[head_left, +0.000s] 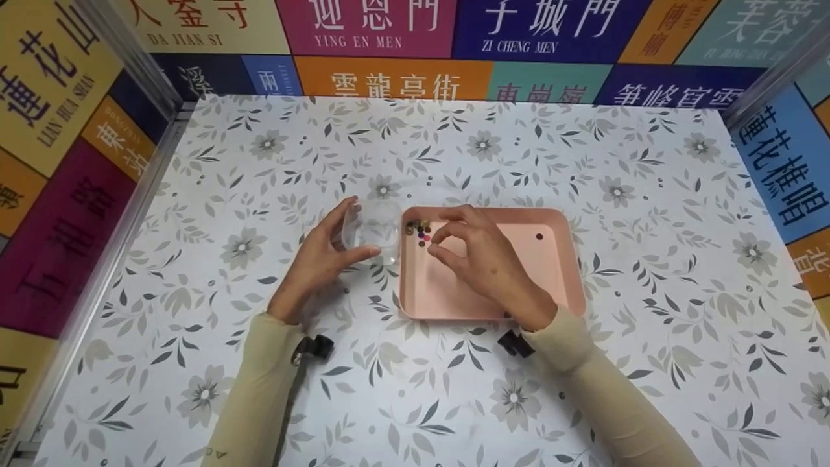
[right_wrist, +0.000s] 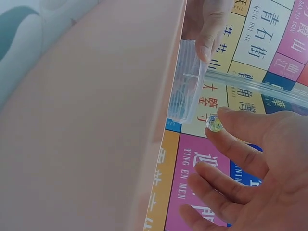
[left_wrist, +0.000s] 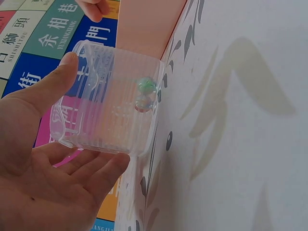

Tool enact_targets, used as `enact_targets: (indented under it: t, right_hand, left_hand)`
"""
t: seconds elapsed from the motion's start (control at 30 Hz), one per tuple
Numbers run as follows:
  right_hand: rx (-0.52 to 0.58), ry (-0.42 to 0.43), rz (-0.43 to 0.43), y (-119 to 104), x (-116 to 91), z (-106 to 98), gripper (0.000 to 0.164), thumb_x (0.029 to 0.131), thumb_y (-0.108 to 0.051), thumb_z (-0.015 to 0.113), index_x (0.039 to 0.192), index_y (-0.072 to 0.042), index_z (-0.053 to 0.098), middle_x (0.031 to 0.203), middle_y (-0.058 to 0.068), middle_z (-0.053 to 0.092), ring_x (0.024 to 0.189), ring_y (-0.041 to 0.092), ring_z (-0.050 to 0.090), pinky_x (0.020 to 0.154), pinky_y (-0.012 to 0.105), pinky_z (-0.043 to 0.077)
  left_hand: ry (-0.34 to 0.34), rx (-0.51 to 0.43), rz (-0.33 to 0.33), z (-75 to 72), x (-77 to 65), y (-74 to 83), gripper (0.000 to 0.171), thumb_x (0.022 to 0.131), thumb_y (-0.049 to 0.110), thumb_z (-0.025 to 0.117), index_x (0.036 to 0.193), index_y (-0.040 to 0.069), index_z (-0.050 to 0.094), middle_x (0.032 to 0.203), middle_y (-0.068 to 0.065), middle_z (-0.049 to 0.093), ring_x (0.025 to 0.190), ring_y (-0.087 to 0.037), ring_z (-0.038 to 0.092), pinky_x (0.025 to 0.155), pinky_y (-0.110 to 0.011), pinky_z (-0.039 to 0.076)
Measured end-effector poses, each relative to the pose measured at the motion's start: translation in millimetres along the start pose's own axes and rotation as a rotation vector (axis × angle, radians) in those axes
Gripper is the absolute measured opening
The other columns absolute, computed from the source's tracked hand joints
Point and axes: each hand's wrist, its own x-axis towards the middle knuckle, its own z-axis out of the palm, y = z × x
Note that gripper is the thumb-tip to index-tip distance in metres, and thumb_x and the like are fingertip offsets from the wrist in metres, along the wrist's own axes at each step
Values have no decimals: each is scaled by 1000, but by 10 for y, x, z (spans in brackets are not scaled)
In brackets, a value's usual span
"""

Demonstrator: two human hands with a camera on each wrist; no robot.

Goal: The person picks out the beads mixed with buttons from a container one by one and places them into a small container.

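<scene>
My left hand [head_left: 318,256] holds a clear ribbed plastic cup [head_left: 375,227] just left of the pink tray [head_left: 573,266], its thumb and fingers on opposite sides. Two glass marbles, one green marble [left_wrist: 147,85] and one paler marble [left_wrist: 143,103], lie at the bottom of that cup in the left wrist view. Between thumb and forefinger my right hand [head_left: 486,259] pinches a clear marble with yellow in it [right_wrist: 214,123]; the other fingers are spread. This hand is over the tray's left half, beside a cluster of small dark and coloured pieces [head_left: 423,235].
A single dark dot-like piece [head_left: 539,237] lies in the tray's upper right. The table [head_left: 415,395] wears a white cloth printed with grey leaves and flowers. Panels with coloured place names [head_left: 376,29] stand along the back and both sides.
</scene>
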Motion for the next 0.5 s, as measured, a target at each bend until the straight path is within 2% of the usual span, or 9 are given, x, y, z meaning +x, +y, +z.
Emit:
enact_targets:
  t: [0.3,0.5]
  right_hand:
    - [41,-11,-10,6,31,28,8,95,-21,78,97,-13,78,140,7,64,136,26,57,113,43,49]
    - [58,-24,-8,-13,56,48,11,96,-23,77,99,-13,78,139,7,64,134,26,58,110,43,49]
  left_hand:
    - [7,17,-9,1,-1,19,104,81,35,91,165,25,31,172,-1,32,159,-24,31,132,-40,25]
    - [3,12,9,-6,-14,12,104,81,34,91,165,25,31,172,-2,31,160,-24,30,132,-41,27]
